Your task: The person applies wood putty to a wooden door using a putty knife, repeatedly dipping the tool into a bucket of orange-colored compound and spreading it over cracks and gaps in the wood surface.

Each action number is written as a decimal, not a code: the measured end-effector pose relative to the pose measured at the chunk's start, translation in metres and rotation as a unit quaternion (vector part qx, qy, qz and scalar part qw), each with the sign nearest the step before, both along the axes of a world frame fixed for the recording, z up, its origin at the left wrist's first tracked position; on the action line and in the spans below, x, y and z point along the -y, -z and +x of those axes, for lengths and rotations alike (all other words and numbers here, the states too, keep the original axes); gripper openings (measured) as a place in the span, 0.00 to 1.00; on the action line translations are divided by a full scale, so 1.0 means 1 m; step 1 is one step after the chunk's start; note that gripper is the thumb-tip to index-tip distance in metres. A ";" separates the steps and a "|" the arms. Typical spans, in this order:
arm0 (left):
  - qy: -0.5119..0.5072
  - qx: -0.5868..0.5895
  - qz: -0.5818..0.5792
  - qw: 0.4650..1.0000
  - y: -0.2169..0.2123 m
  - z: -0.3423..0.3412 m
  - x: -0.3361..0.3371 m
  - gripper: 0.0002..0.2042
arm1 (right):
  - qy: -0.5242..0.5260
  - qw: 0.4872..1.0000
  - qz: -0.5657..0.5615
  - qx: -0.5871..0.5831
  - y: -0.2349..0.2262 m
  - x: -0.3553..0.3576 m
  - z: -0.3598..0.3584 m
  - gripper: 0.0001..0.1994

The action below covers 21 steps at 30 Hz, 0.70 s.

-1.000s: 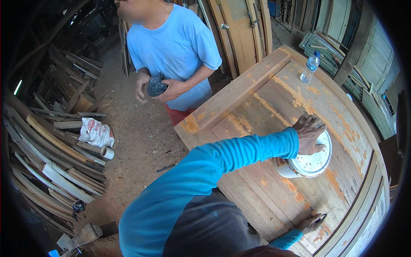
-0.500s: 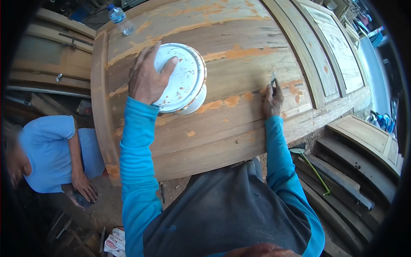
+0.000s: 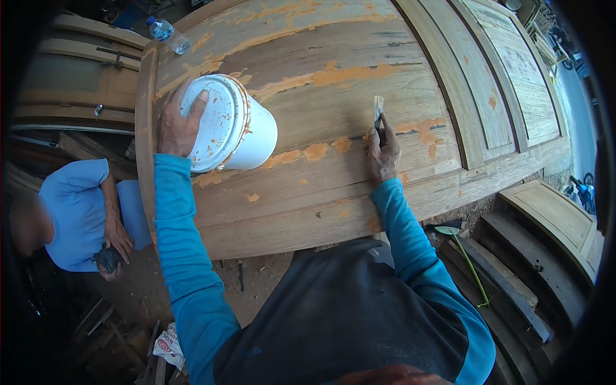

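Note:
A large wooden door [image 3: 333,58] lies flat in front of me, patched with orange filler. My left hand [image 3: 176,122] grips the lid of a white plastic bucket [image 3: 234,125] that is tilted on the door's left part; the lid is smeared with orange. My right hand [image 3: 383,149] holds a small putty knife [image 3: 378,109], its blade pointing away from me and resting on the wood beside an orange patch. Both my sleeves are blue.
A person in a light blue shirt [image 3: 74,212] stands at the left, below the door's edge, holding a dark object. A plastic water bottle [image 3: 168,33] lies at the door's far left corner. More door panels [image 3: 552,224] are stacked at the right, wood scraps on the dirt floor.
The view has swung round so the door now lies straight ahead. My left hand has tipped the bucket onto its side. My right hand with the putty knife has stayed on the wood.

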<state>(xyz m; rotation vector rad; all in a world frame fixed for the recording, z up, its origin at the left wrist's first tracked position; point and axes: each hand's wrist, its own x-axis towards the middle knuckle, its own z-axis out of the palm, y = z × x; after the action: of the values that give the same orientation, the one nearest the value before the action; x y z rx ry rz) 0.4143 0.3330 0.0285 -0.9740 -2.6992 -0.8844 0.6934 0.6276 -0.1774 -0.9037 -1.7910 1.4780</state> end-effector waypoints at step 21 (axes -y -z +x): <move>-0.128 0.043 0.000 0.991 -0.018 0.029 0.009 0.28 | -0.062 0.998 -0.008 0.022 -0.027 -0.082 0.030 0.25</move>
<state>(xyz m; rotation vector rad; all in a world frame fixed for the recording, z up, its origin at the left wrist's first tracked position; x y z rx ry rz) 0.4432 0.3236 0.0465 -0.5827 -2.8115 -0.8918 0.7237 0.7095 -0.1509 -0.8534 -1.8989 1.5629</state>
